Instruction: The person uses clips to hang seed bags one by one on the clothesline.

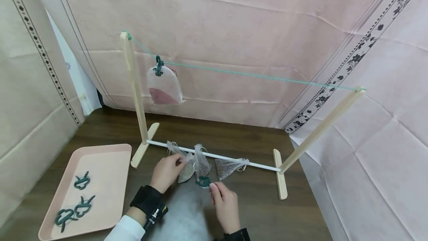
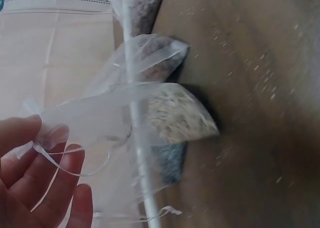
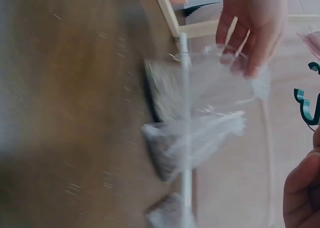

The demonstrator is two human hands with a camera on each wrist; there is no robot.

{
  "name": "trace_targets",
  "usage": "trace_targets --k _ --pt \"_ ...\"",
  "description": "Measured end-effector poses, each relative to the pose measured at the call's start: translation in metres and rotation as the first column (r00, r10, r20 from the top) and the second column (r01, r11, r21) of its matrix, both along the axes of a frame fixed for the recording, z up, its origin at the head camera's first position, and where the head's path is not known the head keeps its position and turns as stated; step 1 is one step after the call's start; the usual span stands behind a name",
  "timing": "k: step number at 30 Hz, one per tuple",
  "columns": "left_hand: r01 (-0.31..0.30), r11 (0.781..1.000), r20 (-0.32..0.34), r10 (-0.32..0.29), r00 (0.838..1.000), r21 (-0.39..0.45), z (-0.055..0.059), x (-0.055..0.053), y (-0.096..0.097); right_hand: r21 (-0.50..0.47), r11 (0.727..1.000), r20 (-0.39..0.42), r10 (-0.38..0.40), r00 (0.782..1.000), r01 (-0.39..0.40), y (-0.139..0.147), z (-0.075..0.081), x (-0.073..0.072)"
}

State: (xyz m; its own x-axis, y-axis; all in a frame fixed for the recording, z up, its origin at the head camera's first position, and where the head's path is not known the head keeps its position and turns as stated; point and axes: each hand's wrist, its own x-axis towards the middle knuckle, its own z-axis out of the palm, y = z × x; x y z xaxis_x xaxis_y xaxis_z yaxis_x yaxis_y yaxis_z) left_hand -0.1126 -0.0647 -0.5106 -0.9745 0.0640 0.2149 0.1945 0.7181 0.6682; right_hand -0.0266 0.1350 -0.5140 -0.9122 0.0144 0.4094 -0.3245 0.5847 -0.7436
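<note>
My left hand (image 1: 167, 172) pinches the gathered top of a sheer drawstring bag (image 2: 177, 115) with pale, flaky contents, which leans across the white rod. The thumb and fingertips hold the mesh near its cord. In my right hand (image 1: 225, 205) a dark green clip (image 1: 203, 182) is gripped between thumb and fingers, to the right of that bag. Beside the held bag, another sheer bag (image 1: 202, 164) with brownish contents lies over the rod (image 1: 260, 165). Further right is a third sheer bag (image 1: 229, 168). Behind the pale one, a bag with dark contents (image 2: 170, 163) is partly hidden.
A green line (image 1: 234, 72) runs between two wooden posts. One sheer bag with pink contents (image 1: 164, 96) hangs near its left end from a green clip (image 1: 158, 66). At left, a pink tray (image 1: 103, 192) holds several green clips (image 1: 82, 180). Patterned cloth (image 1: 234, 18) surrounds the table.
</note>
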Motion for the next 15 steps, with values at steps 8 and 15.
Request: trace_targets --k 8,15 --pt "0.036 0.997 -0.1 -0.043 0.994 -0.074 0.024 -0.003 -0.009 0.152 0.987 -0.151 0.071 0.986 -0.048 0.008 0.038 -0.026" --pt "0.041 0.997 -0.177 -0.052 0.983 -0.065 0.05 0.002 -0.013 0.242 0.967 -0.184 0.12 0.976 -0.073 0.003 0.074 -0.036"
